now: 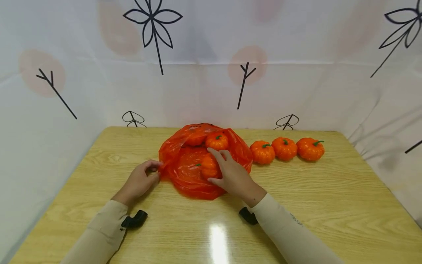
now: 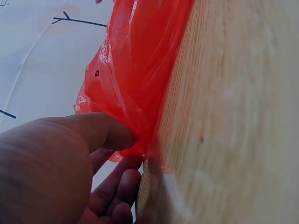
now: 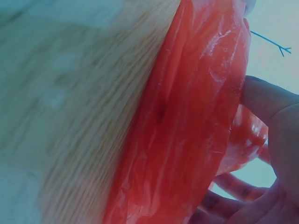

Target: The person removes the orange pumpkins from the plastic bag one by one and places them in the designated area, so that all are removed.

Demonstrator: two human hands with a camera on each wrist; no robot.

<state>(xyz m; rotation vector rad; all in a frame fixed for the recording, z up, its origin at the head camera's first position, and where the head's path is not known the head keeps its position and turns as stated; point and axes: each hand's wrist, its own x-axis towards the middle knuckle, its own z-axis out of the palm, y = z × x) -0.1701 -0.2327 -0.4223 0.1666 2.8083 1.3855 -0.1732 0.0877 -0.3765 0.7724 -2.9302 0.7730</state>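
A red plastic bag (image 1: 184, 187) lies spread with its mouth facing up on the wooden table. My left hand (image 1: 140, 181) pinches the bag's left edge between thumb and fingers, also plain in the left wrist view. Over the bag's mouth, my right hand (image 1: 235, 178) holds a small orange pumpkin (image 1: 210, 167), thumb on the near side and fingers on the far side. This pumpkin lies tilted, its green stem pointing left. Farther back in the bag sits another pumpkin (image 1: 217, 140), with an orange one (image 1: 195, 140) partly covered by plastic beside it.
Right of the bag, three orange pumpkins stand in a row: a near one (image 1: 262, 152), a middle one (image 1: 284, 149) and an outer one (image 1: 310, 149). The wooden table (image 1: 329, 205) meets a white patterned cloth (image 1: 204, 91) at its back and sides.
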